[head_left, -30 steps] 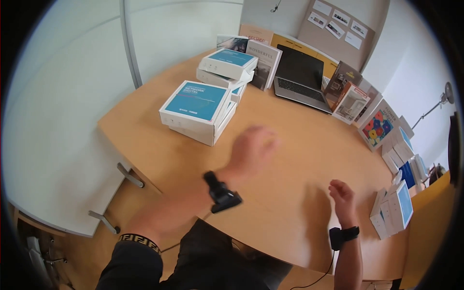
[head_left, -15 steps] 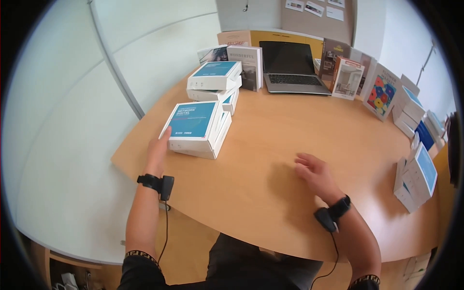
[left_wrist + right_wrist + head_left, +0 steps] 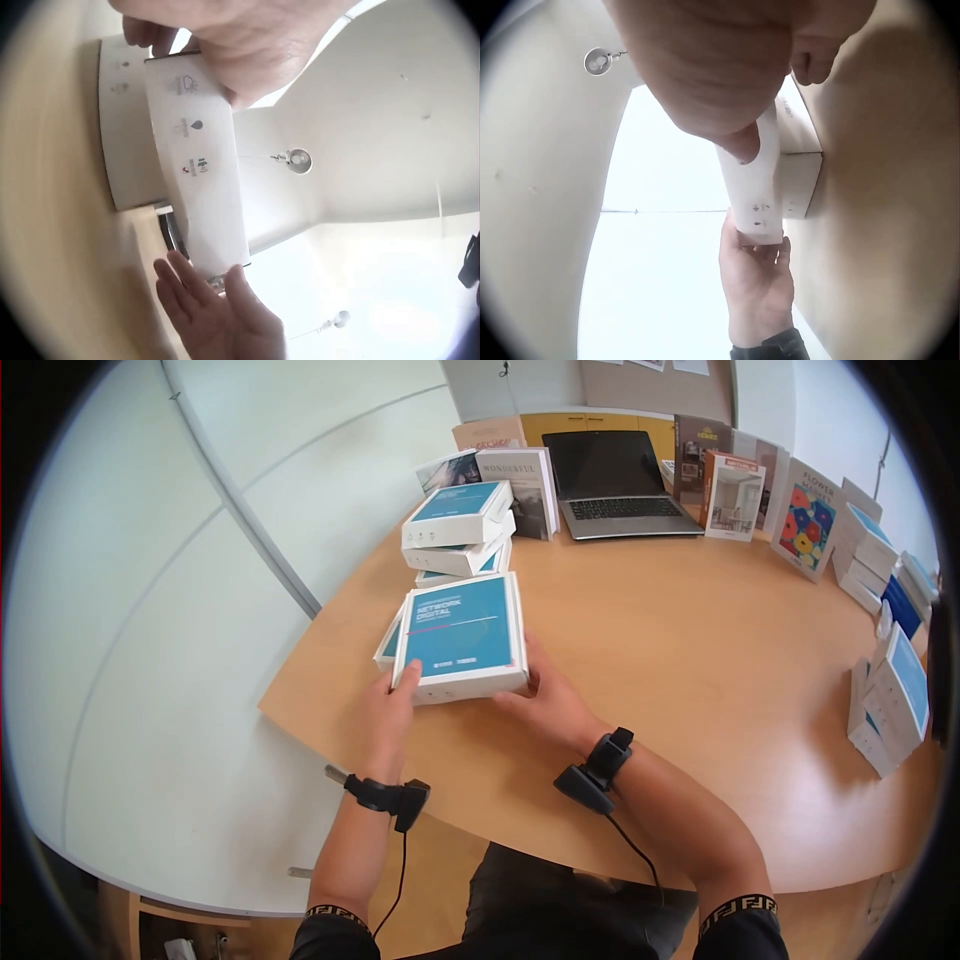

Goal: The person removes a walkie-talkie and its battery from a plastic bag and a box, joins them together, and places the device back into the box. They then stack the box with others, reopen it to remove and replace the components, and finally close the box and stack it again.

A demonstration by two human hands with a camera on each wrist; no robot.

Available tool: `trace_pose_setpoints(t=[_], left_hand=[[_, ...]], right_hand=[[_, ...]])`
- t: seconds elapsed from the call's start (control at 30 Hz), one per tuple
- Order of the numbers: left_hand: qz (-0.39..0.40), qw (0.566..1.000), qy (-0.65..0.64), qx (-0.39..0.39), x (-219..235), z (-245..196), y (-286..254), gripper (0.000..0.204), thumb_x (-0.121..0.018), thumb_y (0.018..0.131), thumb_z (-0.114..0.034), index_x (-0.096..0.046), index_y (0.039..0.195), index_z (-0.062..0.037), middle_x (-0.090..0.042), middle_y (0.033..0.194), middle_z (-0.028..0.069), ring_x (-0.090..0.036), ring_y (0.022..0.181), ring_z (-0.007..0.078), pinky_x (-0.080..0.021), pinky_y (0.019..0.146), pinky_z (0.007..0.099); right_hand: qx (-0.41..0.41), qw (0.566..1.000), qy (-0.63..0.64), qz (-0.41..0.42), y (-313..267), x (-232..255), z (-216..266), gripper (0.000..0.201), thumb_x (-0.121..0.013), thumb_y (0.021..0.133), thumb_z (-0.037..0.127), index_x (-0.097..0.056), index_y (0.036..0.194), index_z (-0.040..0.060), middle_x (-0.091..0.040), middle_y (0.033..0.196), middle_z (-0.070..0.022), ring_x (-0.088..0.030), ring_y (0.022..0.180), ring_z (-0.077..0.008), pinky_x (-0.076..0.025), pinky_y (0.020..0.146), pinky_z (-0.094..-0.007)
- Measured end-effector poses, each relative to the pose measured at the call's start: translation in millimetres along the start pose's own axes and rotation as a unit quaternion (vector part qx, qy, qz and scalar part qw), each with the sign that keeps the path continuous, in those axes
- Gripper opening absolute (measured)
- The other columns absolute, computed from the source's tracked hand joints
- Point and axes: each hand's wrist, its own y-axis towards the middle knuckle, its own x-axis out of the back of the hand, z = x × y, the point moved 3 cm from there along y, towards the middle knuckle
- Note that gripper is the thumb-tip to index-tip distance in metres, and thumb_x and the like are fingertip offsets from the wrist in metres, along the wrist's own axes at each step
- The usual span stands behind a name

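A white box with a blue top reading "NETWORK DIGITAL" (image 3: 460,625) is tilted over a similar lower box (image 3: 388,645), whose edge shows at its left. My left hand (image 3: 388,710) grips its near left corner, thumb on the blue top and fingers down the side. At the near right corner is my right hand (image 3: 555,710), fingers extended along the right side and thumb by the front face. In the left wrist view, the right hand's straight fingers (image 3: 180,289) lie at the end of the held box (image 3: 196,161).
Behind stands a stack of similar boxes (image 3: 455,520), with upright books (image 3: 522,490) beside it. An opened laptop (image 3: 620,485) sits at the back, more books (image 3: 735,495) to its right. Further boxes (image 3: 892,700) stand at the table's right edge.
The left hand has swung left to the front box, which is now turned and tilted. My right hand has come left across the table to its right side. The head view has shifted.
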Motion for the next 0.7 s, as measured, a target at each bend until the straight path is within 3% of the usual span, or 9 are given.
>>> trace_pose_setpoints(t=[0.03, 0.13, 0.27, 0.33, 0.37, 0.43, 0.53, 0.7], left_hand=[[0.01, 1.0, -0.018, -0.005, -8, 0, -5, 0.045, -0.062, 0.1, -0.032, -0.065, 0.129, 0.0027, -0.067, 0.122, 0.0069, -0.058, 0.11, 0.0145, -0.043, 0.095, 0.029], [0.051, 0.998, -0.032, -0.028, -29, 3, -8, 0.045, -0.063, 0.1, -0.032, -0.065, 0.131, 0.0005, -0.067, 0.12, 0.0047, -0.057, 0.106, 0.0111, -0.043, 0.093, 0.0269], [0.094, 0.993, -0.068, -0.032, -65, -7, -26, 0.045, -0.063, 0.1, -0.032, -0.065, 0.131, 0.0002, -0.067, 0.116, 0.003, -0.056, 0.099, 0.0088, -0.044, 0.086, 0.0261], [0.146, 0.989, -0.015, 0.003, -83, -11, -32, 0.044, -0.064, 0.1, -0.034, -0.066, 0.128, 0.0005, -0.068, 0.114, 0.003, -0.057, 0.095, 0.009, -0.045, 0.081, 0.027], [0.152, 0.988, -0.013, 0.005, -93, -7, -35, 0.044, -0.064, 0.1, -0.034, -0.066, 0.128, 0.0005, -0.068, 0.114, 0.003, -0.057, 0.095, 0.009, -0.045, 0.081, 0.027], [0.209, 0.972, -0.07, 0.081, -119, 5, -38, 0.043, -0.063, 0.1, -0.035, -0.067, 0.125, 0.0012, -0.068, 0.113, 0.005, -0.061, 0.097, 0.0125, -0.049, 0.083, 0.0297], [0.253, 0.952, -0.153, 0.073, -144, -9, -51, 0.044, -0.062, 0.101, -0.036, -0.066, 0.125, 0.0013, -0.068, 0.115, 0.0077, -0.063, 0.102, 0.0157, -0.051, 0.09, 0.033], [0.303, 0.939, -0.137, 0.081, -172, -20, -54, 0.044, -0.06, 0.102, -0.034, -0.063, 0.128, 0.0011, -0.067, 0.117, 0.0091, -0.063, 0.106, 0.0181, -0.051, 0.094, 0.0353]], right_hand=[[0.048, 0.998, 0.031, -0.016, -2, 3, -11, 0.096, -0.073, 0.09, 0.015, -0.009, 0.161, 0.0064, -0.042, 0.154, -0.0234, -0.047, 0.139, -0.0352, -0.04, 0.114, -0.0394], [0.004, 0.999, 0.023, -0.049, -30, 26, 12, 0.097, -0.073, 0.086, 0.005, -0.012, 0.161, 0.0088, -0.049, 0.149, -0.0204, -0.052, 0.135, -0.0323, -0.043, 0.112, -0.0387], [-0.02, 0.996, -0.02, -0.086, -63, 64, 18, 0.097, -0.074, 0.085, 0.005, -0.015, 0.161, 0.0119, -0.059, 0.139, -0.0188, -0.059, 0.127, -0.0339, -0.048, 0.107, -0.0402], [-0.015, 0.987, -0.107, -0.117, -78, 82, 21, 0.099, -0.075, 0.083, 0.004, -0.015, 0.161, 0.0139, -0.065, 0.128, -0.0205, -0.064, 0.117, -0.0365, -0.052, 0.1, -0.041], [-0.02, 0.987, -0.106, -0.121, -88, 92, 21, 0.099, -0.075, 0.083, 0.004, -0.015, 0.161, 0.0139, -0.065, 0.128, -0.0205, -0.064, 0.117, -0.0365, -0.052, 0.1, -0.041], [-0.07, 0.972, -0.174, -0.143, -106, 111, 20, 0.101, -0.075, 0.082, 0.005, -0.013, 0.161, 0.0134, -0.066, 0.124, -0.023, -0.065, 0.113, -0.0385, -0.054, 0.095, -0.0412], [-0.082, 0.959, -0.218, -0.163, -126, 128, 20, 0.1, -0.075, 0.083, 0.006, -0.013, 0.161, 0.0137, -0.067, 0.121, -0.0236, -0.066, 0.109, -0.0401, -0.054, 0.092, -0.042], [-0.082, 0.943, -0.257, -0.194, -148, 155, 21, 0.1, -0.076, 0.083, 0.009, -0.014, 0.161, 0.017, -0.069, 0.113, -0.0223, -0.068, 0.099, -0.0412, -0.055, 0.087, -0.0444]])
